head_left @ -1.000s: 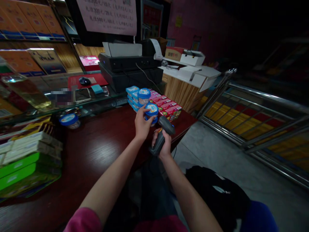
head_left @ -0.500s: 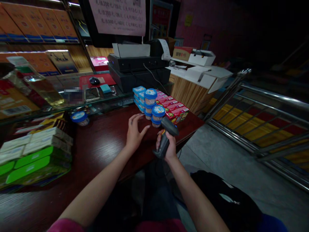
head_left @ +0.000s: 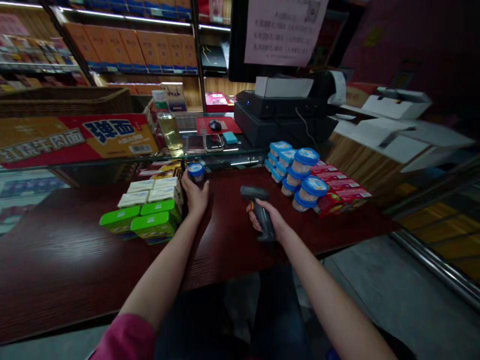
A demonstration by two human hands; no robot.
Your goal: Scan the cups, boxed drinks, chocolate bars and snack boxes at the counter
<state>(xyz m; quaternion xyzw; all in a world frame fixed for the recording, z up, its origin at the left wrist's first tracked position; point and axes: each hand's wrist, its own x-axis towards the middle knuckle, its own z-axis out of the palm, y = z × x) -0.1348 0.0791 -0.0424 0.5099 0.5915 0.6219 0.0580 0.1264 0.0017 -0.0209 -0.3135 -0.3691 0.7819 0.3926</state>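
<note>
My left hand [head_left: 195,197] is at a small tub with a blue lid [head_left: 195,170], by the back of the counter. Its fingers reach along the tub's left side while the thumb stands apart at the right; a firm grip does not show. In my right hand [head_left: 270,216] is a dark handheld barcode scanner [head_left: 265,220], its head pointing left above the counter. To the right of it, several blue-lidded tubs [head_left: 300,172] stand stacked beside a row of red and pink boxes [head_left: 343,187].
Green-topped packs [head_left: 153,225] and white packs [head_left: 152,192] stand left of my left arm on the dark red counter [head_left: 221,245]. Behind are a noodle carton [head_left: 123,135], a bottle of yellow liquid [head_left: 168,125], a mouse [head_left: 215,125] and a black till unit [head_left: 281,122].
The view has turned left. My left hand has gone from near the stacked tubs to the single tub on the left. My right hand has swung left with the scanner.
</note>
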